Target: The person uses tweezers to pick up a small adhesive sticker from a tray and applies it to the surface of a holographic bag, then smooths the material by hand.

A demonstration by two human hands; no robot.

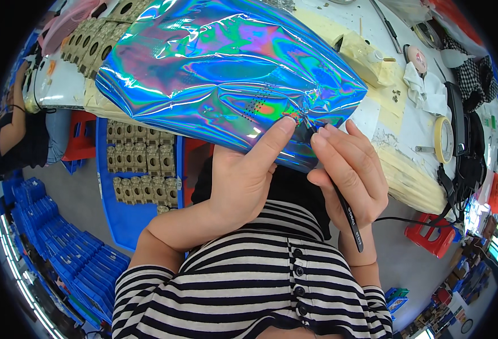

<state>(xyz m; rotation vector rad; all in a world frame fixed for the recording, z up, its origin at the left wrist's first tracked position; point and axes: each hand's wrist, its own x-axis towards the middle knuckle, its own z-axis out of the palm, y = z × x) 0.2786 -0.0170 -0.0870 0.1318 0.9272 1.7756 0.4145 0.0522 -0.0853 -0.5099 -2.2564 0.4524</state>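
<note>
A large sheet of shiny blue iridescent film stretches across the table edge in front of me, creased and bearing rows of small dark dots. My left hand grips its near edge, thumb on top and fingers underneath. In my right hand is a pair of black tweezers, its handle end pointing back toward me. The tweezers' tips are hidden by my fingers, close to a puckered spot in the film beside my left thumb. Whether the tips pinch anything I cannot tell.
Tan moulded parts with dark round holes fill a blue tray below the table at left; more stand on the table. At right lie a tape roll and white tissue. A person sits far left.
</note>
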